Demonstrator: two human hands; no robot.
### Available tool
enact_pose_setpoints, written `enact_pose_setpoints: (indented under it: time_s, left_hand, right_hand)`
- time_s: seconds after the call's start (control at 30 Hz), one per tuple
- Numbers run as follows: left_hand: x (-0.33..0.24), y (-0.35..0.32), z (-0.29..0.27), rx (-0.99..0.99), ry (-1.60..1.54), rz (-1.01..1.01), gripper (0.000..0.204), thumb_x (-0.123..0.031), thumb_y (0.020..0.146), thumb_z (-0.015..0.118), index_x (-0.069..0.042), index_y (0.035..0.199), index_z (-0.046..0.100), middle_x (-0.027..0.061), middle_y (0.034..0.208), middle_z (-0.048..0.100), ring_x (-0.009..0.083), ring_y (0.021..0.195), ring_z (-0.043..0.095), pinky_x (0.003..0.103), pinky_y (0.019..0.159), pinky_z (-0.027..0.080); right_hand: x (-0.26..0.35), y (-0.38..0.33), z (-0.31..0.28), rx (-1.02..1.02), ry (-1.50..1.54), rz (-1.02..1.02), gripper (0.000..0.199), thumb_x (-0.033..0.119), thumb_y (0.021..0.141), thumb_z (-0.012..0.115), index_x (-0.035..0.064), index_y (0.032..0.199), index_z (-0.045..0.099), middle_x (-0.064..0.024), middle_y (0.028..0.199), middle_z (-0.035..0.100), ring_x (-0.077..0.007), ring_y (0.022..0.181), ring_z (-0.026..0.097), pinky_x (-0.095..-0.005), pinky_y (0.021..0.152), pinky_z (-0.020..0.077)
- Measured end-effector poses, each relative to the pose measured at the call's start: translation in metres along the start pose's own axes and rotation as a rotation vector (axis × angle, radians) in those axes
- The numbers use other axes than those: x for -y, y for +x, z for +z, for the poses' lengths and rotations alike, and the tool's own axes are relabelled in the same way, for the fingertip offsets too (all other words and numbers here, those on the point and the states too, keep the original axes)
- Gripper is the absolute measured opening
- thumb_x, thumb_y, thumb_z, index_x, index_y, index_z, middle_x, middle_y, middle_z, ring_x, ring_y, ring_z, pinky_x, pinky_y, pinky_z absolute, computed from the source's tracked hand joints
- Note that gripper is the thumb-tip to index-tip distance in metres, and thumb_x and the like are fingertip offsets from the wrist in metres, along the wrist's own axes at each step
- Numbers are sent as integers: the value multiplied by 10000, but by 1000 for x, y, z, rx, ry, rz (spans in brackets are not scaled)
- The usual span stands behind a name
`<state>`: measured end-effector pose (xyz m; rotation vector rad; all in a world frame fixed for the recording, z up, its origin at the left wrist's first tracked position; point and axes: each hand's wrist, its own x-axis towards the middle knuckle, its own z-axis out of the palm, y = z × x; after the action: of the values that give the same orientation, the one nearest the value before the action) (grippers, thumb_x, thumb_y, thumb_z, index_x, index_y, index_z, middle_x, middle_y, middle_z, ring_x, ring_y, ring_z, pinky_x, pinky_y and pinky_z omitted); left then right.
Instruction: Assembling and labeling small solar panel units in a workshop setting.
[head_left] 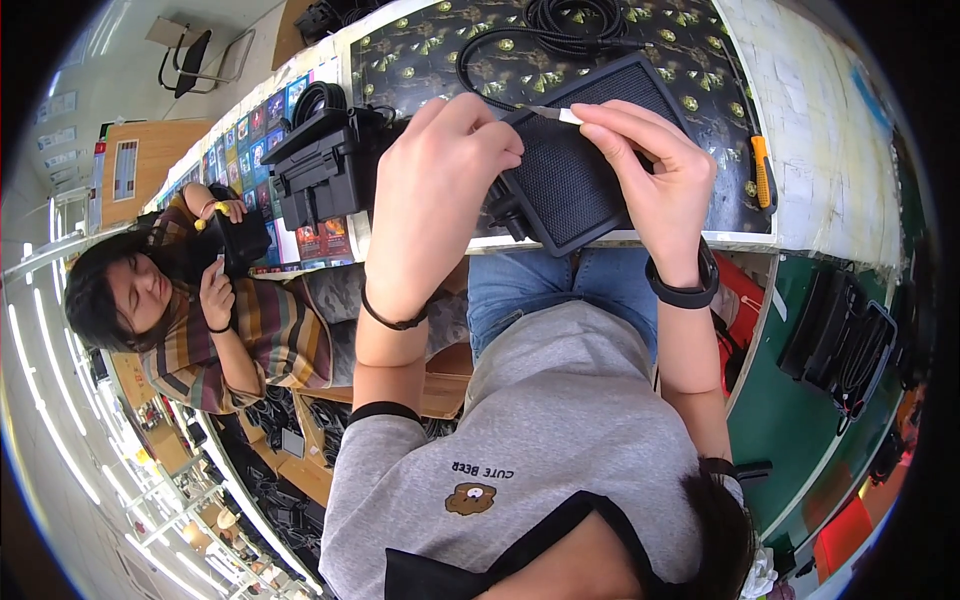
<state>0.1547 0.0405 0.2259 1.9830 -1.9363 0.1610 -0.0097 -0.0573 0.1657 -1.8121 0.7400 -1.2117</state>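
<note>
My right hand (655,165) pinches the white end of a small thin strip (568,116) between thumb and fingertips; its grey part points left. I cannot make out what kind of thing the strip is. My left hand (440,180) is closed just left of it, fingers curled inward, and whatever they hold is hidden. Below both hands a black rectangular panel with a mesh face (575,185) lies tilted at the table's near edge. Left of my left hand stands a black boxy device (325,165) with a coiled cable.
A black cable coil (575,22) lies at the back of the patterned mat (420,60). A yellow-handled tool (764,175) rests at the mat's right edge. At left a co-worker (240,330) handles a black part. More black devices (840,340) lie on a green surface at right.
</note>
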Motion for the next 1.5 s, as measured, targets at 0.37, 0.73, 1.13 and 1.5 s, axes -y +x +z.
enact_pose_setpoints:
  time_s: [0.37,0.73,1.13,1.5]
  left_hand:
    - [0,3,2,156,183,54,112,-133,814,705,-63,882,650,57,879,582,252,805,619,351,694,515]
    - [35,-99,-47,414,28,-398,144,-52,804,665,-78,944,640,91,897,638,318,846,628,405,738,515]
    - [30,-58,14,-294,-405,-356,181,-7,844,669,-37,1016,714,103,1001,719,254,972,669,358,936,480]
    - [15,-52,65,-259,-998,-449,365,-55,848,696,-7,1208,661,146,1207,671,249,1216,575,358,1050,407]
  right_hand:
    - [0,2,4,-10,24,-12,143,50,812,733,66,949,774,-108,888,732,-193,819,708,-267,735,550]
    - [1,-4,8,81,69,21,142,101,849,729,80,984,769,-96,867,740,-132,681,683,-234,594,515]
    - [6,-8,10,137,-102,73,125,197,840,748,141,946,784,-62,698,689,-140,552,617,-261,488,436]
    - [9,-8,11,169,-275,-9,126,233,834,744,158,926,787,-44,650,662,-163,521,584,-289,479,428]
